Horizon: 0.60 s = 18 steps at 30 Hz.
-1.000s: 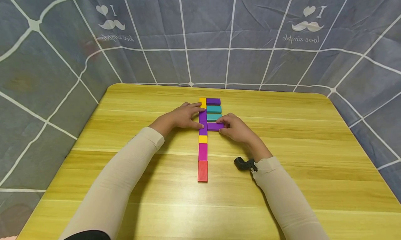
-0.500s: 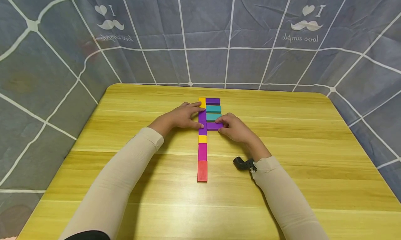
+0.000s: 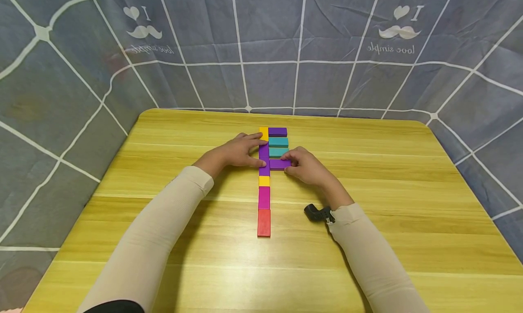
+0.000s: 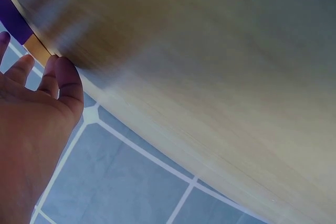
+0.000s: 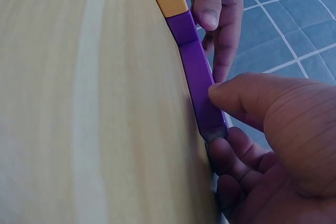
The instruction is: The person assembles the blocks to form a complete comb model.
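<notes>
In the head view, flat coloured blocks form a column on the table. From far to near come a yellow block, two purple blocks, another yellow block, a magenta block and a red block. My left hand rests on the far part of the column, fingers extended, thumb on the nearer purple block. Pinched at its right end by my right hand, a purple block lies crosswise against the column. My right fingertips hide that end in the head view.
Beyond the pinched block, two teal blocks and a dark purple block lie parallel, jutting right from the column. A black device is at the right wrist. Grey-blue checked cloth hangs behind the wooden table.
</notes>
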### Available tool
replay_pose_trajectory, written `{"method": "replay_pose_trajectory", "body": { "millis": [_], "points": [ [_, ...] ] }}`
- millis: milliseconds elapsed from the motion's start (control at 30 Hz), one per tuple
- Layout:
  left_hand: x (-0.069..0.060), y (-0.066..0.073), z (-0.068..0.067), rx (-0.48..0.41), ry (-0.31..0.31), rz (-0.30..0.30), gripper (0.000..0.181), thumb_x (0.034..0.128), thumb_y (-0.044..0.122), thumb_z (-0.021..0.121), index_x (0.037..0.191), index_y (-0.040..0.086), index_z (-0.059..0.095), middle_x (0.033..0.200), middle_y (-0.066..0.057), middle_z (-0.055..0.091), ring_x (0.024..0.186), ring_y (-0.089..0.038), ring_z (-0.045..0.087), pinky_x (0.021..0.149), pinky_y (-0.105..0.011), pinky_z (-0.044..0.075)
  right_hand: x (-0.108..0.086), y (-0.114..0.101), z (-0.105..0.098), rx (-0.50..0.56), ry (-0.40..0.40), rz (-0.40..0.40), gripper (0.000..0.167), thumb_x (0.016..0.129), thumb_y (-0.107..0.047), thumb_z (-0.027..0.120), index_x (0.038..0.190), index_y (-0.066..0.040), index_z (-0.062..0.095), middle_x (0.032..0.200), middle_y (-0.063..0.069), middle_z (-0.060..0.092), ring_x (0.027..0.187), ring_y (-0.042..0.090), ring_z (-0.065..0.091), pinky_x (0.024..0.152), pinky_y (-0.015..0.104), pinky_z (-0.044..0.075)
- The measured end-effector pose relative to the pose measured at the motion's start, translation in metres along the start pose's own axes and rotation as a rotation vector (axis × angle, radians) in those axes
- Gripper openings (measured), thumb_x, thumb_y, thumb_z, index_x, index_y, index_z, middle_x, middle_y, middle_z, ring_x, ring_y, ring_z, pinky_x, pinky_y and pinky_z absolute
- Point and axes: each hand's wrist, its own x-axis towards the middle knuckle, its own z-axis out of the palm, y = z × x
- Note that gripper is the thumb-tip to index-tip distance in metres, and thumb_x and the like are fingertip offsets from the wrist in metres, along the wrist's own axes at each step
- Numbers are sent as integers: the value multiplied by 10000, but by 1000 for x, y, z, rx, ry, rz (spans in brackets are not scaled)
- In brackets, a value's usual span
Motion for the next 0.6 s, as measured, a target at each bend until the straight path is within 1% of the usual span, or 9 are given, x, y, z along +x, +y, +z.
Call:
{"method": "replay_pose_trajectory", "body": {
  "millis": [133, 500, 600],
  "points": [
    [0, 0, 1, 0, 1, 0, 809, 858, 594, 674, 1534, 241, 403, 1643, -41, 195, 1455, -320, 202, 1173, -468, 234, -1, -1, -1, 5, -2, 14, 269, 918, -73, 679, 1185, -42, 677, 1040, 117, 535, 912, 250, 491, 788, 365, 435],
    [1, -1, 1, 8, 1, -11, 815, 867, 601, 658, 1548, 255, 373, 1644, -21, 194, 1448, -303, 217, 1172, -449, 241, -1, 0, -2, 14, 19, 19, 276, 900, -77, 673, 1173, -40, 677, 1058, 124, 547, 925, 251, 514, 805, 362, 447],
    [0, 0, 1, 7, -3, -15, 824, 870, 594, 660, 1555, 249, 360, 1645, -26, 189, 1452, -319, 212, 1175, -459, 233, -1, 1, -1, 26, 23, 27, 266, 902, -80, 671, 1165, -45, 677, 1044, 122, 543, 924, 253, 510, 804, 363, 443]
  ]
}}
